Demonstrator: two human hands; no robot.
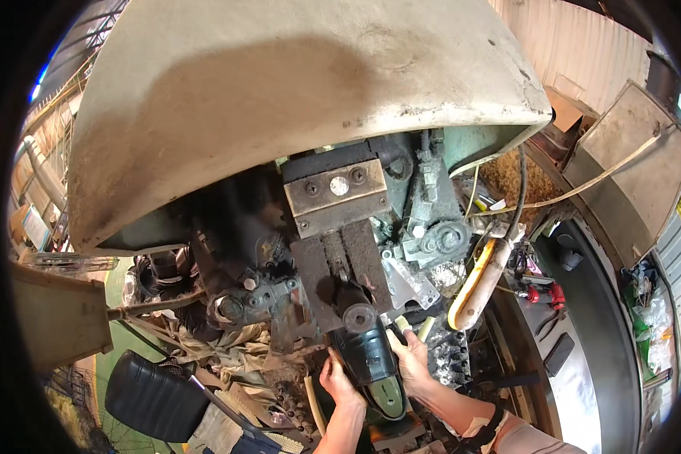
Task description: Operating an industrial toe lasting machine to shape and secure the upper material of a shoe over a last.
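Forearms (446, 403) rise from the lower edge, the left one nearly upright, the right one slanting in from the lower right with a dark band around it and a pale sleeve behind. Both bare hands meet at a black shoe (367, 354), low and just right of centre, its length running away from the person; a green surface shows inside its near end. The left hand (343, 382) lies along the shoe's left side, fingers bent and pointing up and away, its grip closed against that side. The right hand (412, 357) holds the opposite side, fingers reaching forward and wrist angled inward, its grip also grasping the shoe.

At the shoe's far end sits a round dark metal disc (359, 318), part of a grimy machine; whether it presses down cannot be told. Left of the hands stands a black padded seat (159, 395) near crumpled cloth. To the right, a metal bench (579, 397) carries a dark phone-like slab (558, 354), pliers and a red tool (557, 296). Beyond the disc rises a bolted metal block (334, 198), and above it a huge cream hood (303, 68). Corrugated wall (583, 45) shows at the upper right.
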